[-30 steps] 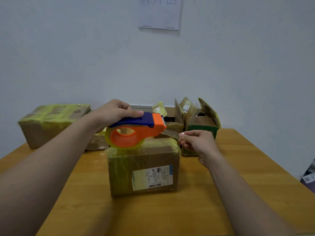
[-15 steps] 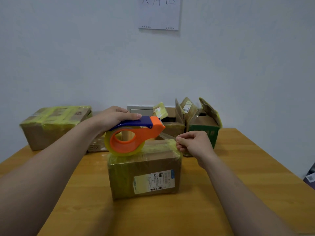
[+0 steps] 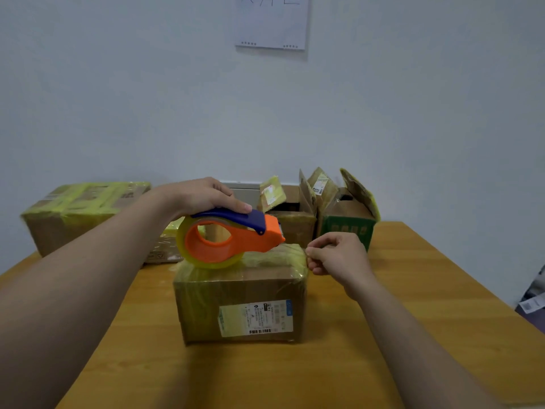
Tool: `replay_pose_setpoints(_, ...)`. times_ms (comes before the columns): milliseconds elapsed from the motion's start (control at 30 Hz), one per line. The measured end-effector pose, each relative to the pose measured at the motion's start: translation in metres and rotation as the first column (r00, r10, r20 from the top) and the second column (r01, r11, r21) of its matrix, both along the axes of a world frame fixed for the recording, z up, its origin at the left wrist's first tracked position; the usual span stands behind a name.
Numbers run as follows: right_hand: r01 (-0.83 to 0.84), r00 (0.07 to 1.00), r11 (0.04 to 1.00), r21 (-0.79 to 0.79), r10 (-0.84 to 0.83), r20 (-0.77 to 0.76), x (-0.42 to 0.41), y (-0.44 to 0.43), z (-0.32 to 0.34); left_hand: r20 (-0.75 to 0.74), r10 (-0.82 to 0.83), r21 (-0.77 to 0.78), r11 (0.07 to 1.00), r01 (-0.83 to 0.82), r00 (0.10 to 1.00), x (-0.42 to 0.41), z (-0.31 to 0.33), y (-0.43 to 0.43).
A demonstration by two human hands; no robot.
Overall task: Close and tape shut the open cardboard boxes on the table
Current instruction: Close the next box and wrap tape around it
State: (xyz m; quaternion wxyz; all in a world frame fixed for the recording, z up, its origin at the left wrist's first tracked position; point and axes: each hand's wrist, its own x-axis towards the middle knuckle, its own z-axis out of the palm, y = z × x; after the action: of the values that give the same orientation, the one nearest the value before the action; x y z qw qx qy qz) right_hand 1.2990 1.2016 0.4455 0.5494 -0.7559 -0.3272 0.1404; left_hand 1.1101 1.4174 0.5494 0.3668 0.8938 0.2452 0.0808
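The left hand (image 3: pixel 200 196), clamped on the dispenser (image 3: pixel 233 240), has come down so the roll now rests on the box (image 3: pixel 239 302) at mid-table (image 3: pixel 413 320). The right hand (image 3: pixel 336 255), pinching the tape end, has dropped to the box's right top edge, so sealing looks about to begin

Two bare forearms come in from the bottom corners, no sleeves anywhere up to the frame edge. Left hand (image 3: pixel 203 193) and right hand (image 3: pixel 339 255) are both bare too: no gloves, rings, watch or bands that I can spot. Nails look short and plain.
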Motion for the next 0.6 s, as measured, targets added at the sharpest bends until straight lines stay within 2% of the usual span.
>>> replay_pose_setpoints(67,0.016,0.999,0.999,-0.030,-0.014,0.052,-0.001,-0.003,-0.003,-0.034,-0.011,0.028,1.000,0.012,0.999,0.007,0.001,-0.002)
replay_pose_setpoints(233,0.039,0.997,0.999,0.001,-0.039,0.069,-0.002,-0.003,-0.009,-0.018,0.005,0.007,1.000,-0.005,1.000,0.010,-0.001,0.003)
replay_pose_setpoints(367,0.070,0.984,0.997,-0.016,-0.066,0.166,-0.007,0.001,-0.014,-0.010,0.015,0.001,1.000,-0.015,1.000,0.008,-0.004,0.005)
replay_pose_setpoints(467,0.072,0.974,0.989,-0.128,-0.042,0.224,-0.007,0.002,-0.018,-0.010,0.016,-0.031,0.999,-0.016,1.000,0.009,-0.006,0.001)
replay_pose_setpoints(533,0.096,0.943,0.967,-0.234,-0.013,0.333,-0.009,0.003,-0.014,-0.016,0.009,-0.036,0.999,-0.010,1.000,0.010,-0.006,-0.002)
replay_pose_setpoints(600,0.179,0.870,0.921,-0.347,0.017,0.493,-0.010,0.005,-0.005,-0.019,0.012,-0.034,0.999,-0.012,1.000,0.010,-0.006,-0.002)
